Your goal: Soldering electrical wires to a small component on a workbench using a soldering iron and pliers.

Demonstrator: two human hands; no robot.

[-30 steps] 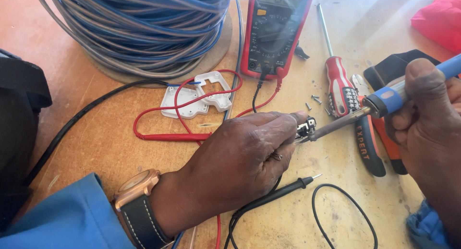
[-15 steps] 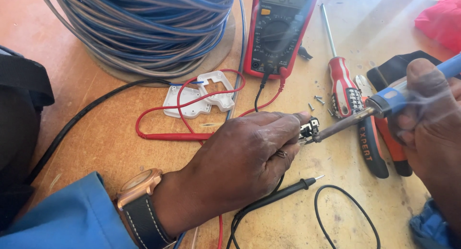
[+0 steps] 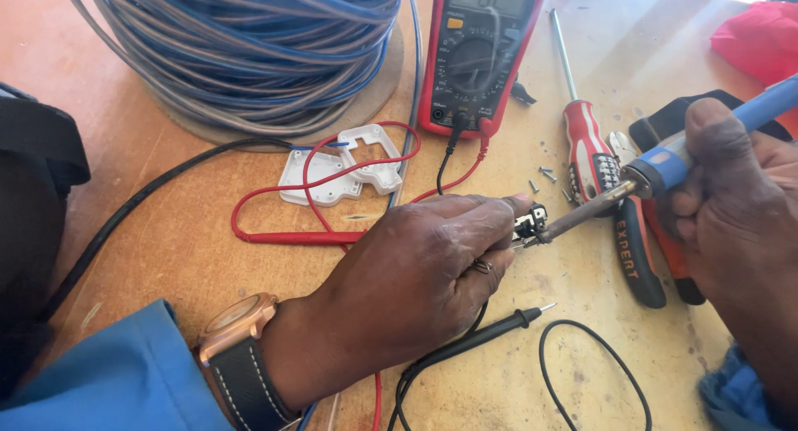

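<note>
Firmly: left hand (image 3: pixel 416 281) pinching small connector (image 3: pixel 529 223), right hand (image 3: pixel 736 206) gripping soldering iron (image 3: pixel 657 169).

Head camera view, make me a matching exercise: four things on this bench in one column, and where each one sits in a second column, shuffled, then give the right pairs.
Things:
1. soldering iron
2. multimeter
3. black test probe
4. white plastic cover

Places:
A. lying on the bench below the left hand
B. gripped in the right hand, tip at the small connector
C. inside the loop of the red lead
D. top of the bench, right of the cable coil

Pairs: 1-B, 2-D, 3-A, 4-C
</note>
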